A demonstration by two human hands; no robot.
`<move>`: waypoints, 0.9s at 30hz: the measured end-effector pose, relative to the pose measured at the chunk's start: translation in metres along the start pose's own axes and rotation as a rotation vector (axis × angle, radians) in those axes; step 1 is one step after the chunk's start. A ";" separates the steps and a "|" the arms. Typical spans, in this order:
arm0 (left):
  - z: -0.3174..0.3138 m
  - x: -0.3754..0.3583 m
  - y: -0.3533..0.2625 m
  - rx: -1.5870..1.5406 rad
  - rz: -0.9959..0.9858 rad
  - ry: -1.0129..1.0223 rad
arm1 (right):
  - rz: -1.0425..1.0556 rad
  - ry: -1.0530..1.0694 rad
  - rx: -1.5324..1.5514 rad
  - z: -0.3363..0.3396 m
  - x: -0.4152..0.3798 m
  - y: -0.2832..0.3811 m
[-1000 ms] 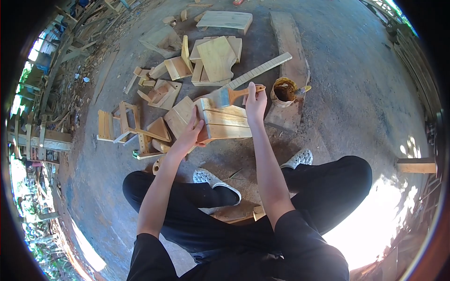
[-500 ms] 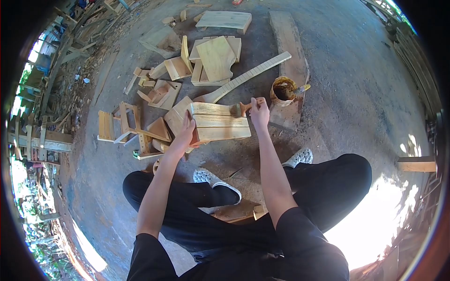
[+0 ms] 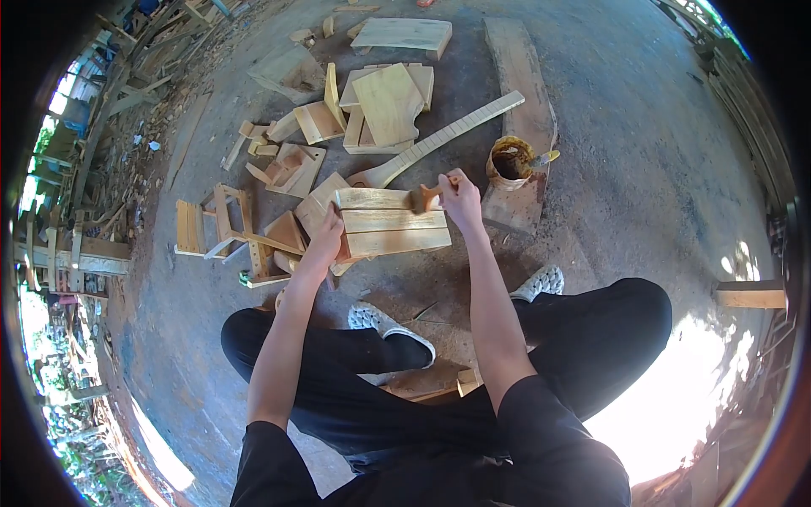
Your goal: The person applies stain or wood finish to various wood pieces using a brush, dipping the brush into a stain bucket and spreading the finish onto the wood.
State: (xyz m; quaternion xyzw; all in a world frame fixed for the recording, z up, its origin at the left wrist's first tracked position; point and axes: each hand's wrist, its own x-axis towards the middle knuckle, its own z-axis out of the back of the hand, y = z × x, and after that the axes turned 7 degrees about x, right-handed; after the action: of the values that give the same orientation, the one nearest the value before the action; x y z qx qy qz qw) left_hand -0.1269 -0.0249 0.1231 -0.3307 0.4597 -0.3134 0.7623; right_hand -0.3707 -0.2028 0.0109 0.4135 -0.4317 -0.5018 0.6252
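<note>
A long worn plank (image 3: 514, 84) lies on the floor (image 3: 608, 186), beyond a slatted wooden piece (image 3: 395, 221) in front of the person's shins. The piece could twist under brush pressure if steadied only at its left end. A stained pot (image 3: 509, 169) stands on the plank, near the right hand (image 3: 460, 203); a careless elbow or wrist swing might tip it. The left hand (image 3: 324, 243) clasps the piece's left end, some fingers hidden. The right pinches the handle of a brush (image 3: 425, 198), its blurred bristles over the top slat; an overloaded brush could leave drips or streaks.
</note>
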 end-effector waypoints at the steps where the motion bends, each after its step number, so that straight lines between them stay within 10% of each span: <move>1: 0.001 0.003 0.002 -0.001 0.001 0.001 | -0.036 0.108 0.142 0.003 0.003 0.020; 8: 0.008 0.027 0.032 0.135 -0.009 0.001 | -0.048 0.423 0.626 -0.009 -0.002 0.108; 14: 0.017 0.035 0.047 0.146 0.072 -0.027 | -0.140 0.584 0.494 0.001 0.000 0.026; 27: -0.003 0.017 0.014 0.255 0.005 -0.085 | -0.869 -0.569 -0.086 0.136 0.002 -0.113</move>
State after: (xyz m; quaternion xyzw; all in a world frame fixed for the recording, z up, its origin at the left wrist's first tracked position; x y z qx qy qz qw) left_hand -0.1208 -0.0309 0.1026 -0.2430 0.3840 -0.3533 0.8177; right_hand -0.5306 -0.2331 -0.0571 0.3757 -0.3522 -0.8248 0.2336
